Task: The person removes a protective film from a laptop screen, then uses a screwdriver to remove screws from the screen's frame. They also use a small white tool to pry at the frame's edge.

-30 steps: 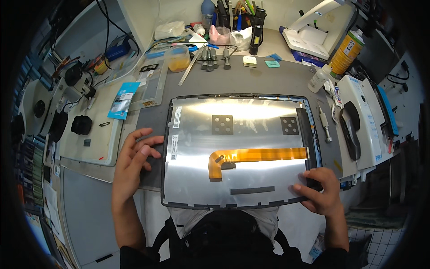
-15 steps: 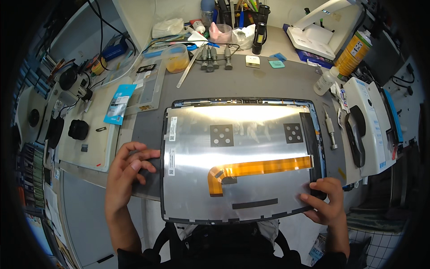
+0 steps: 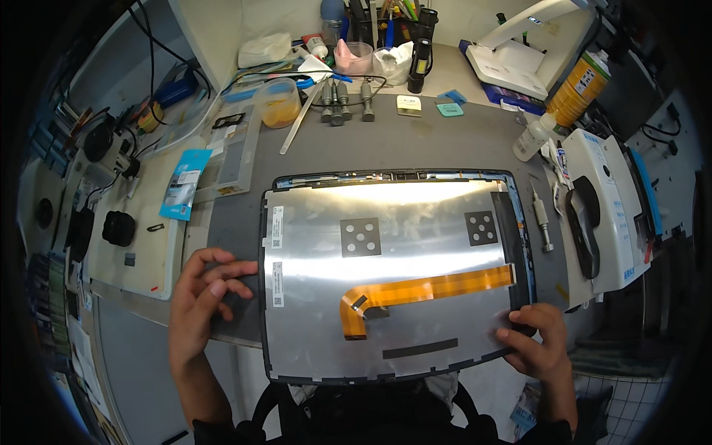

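A ribbon cable (image 3: 437, 285) lies on the panel (image 3: 415, 256), right of the packet (image 3: 185, 185).

The screen panel (image 3: 311, 334), left hand (image 3: 199, 305) and right hand (image 3: 543, 340) are now closer to the person's body than before.

Good even light on the tabletop (image 3: 437, 148), and there's the panel (image 3: 400, 268) throwing it right back: fierce white glare along its far edge, a second pale band across the middle! Overhead light, by those reflections. The cable (image 3: 437, 285) catches a soft gleam. Centre reads clear; out wide, straight edges bow, detail softens, and the corners sink to black.
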Tool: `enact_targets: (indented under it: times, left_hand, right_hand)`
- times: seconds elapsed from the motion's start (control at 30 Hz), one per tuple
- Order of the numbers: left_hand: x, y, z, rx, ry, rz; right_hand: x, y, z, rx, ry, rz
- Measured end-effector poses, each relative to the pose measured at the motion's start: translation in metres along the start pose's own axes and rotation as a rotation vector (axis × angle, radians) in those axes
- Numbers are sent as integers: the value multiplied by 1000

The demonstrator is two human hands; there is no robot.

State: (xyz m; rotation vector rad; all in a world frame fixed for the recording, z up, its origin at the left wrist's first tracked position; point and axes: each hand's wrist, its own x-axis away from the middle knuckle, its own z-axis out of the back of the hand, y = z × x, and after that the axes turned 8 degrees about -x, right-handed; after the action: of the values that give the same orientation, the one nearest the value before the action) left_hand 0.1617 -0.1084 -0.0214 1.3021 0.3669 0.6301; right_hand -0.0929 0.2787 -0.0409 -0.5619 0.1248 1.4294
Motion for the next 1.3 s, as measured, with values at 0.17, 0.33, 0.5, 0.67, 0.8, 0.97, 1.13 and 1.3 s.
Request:
enact_targets:
  times: [0.17, 0.33, 0.5, 0.67, 0.8, 0.97, 1.13, 1.3]
  left_hand:
    - [-4, 3, -10, -42, 4, -9]
    - [0, -17, 4, -178, 82, -107]
    - [-4, -35, 14, -98, 67, -194]
    - [-10, -28, -13, -150, 24, -335]
    - [1, -34, 2, -184, 70, -360]
    - [-1, -39, 1, -239, 100, -402]
    - [-5, -43, 7, -182, 112, -396]
    - [2, -37, 6, -193, 105, -395]
  right_hand:
    - [-1, -10, 17, -85, 155, -74]
    - [5, 33, 54, 112, 440, -205]
    - [-6, 62, 75, 294, 462, -538]
    - [-15, 96, 61, 576, 127, -794]
    - [-49, 108, 54, 709, -36, -866]
    - [-56, 124, 57, 766, -153, -849]
    - [-56, 121, 53, 670, -134, -850]
    - [-41, 112, 63, 560, 71, -791]
